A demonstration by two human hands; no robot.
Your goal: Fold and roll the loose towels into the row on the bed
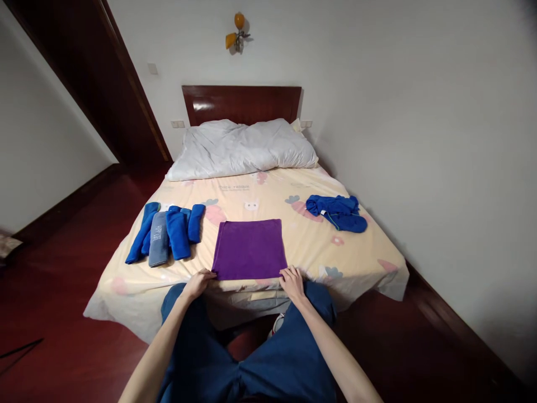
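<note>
A purple towel [250, 249] lies spread flat as a rough square near the bed's front edge. My left hand [200, 283] pinches its near left corner. At the near right corner, my right hand [292, 281] has its fingers closed on the towel's edge. To the left rests a group of rolled towels, several of them blue [178, 234], with one grey-blue roll [159, 239] bearing light lettering. Over on the right sits a crumpled pile of blue cloth [338, 212] with a small white tag.
The bed has a cream sheet [251, 190] with carrot and rabbit prints. A folded white quilt [247, 148] lies before the dark wooden headboard [245, 103]. A wall lamp [238, 34] hangs above. Dark red floor [62, 263] extends along the left.
</note>
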